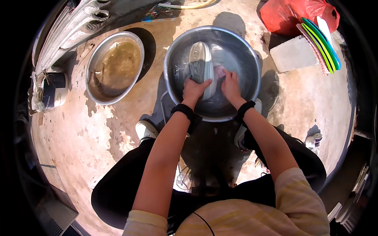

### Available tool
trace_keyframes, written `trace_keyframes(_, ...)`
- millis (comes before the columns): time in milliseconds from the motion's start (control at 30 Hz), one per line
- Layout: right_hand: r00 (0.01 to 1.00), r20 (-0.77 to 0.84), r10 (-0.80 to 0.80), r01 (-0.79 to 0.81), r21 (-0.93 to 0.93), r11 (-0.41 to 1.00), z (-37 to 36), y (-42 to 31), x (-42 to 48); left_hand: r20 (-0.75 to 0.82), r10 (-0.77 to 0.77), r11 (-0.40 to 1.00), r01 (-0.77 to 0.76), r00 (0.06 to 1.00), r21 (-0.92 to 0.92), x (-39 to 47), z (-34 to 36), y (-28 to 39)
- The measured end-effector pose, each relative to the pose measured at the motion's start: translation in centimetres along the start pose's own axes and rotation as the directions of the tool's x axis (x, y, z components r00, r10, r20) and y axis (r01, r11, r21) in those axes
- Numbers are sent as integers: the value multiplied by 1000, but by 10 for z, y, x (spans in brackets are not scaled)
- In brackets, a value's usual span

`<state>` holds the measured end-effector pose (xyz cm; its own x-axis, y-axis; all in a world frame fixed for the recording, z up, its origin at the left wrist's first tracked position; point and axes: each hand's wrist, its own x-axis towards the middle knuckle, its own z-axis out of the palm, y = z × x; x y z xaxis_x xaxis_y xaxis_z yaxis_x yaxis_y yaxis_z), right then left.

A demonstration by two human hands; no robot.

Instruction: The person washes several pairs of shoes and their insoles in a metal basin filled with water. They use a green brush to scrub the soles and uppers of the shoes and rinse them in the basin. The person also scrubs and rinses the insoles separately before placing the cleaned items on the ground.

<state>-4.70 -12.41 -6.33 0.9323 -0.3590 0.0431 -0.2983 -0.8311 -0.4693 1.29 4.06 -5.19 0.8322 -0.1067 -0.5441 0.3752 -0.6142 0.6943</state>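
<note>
Between my knees stands a wide metal basin holding some water. A white shoe lies on its side in it, the patterned sole turned to the left and partly wet or shaded. My left hand grips the near end of the shoe, with the thumb across its side. Just right of the shoe, my right hand pinches a pinkish cloth or brush-like thing against or close to the shoe; its exact kind is unclear.
A smaller metal basin of murky water stands at the left. Rolled white sheets and a bucket are farther left. At upper right are a red plastic bag, a pale block and colored insoles.
</note>
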Motion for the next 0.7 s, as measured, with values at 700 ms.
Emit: trace_keyframes(700, 797, 599, -73, 197, -144, 970, -4, 17, 58, -225, 117, 992, -102, 967, 77, -32, -51, 28)
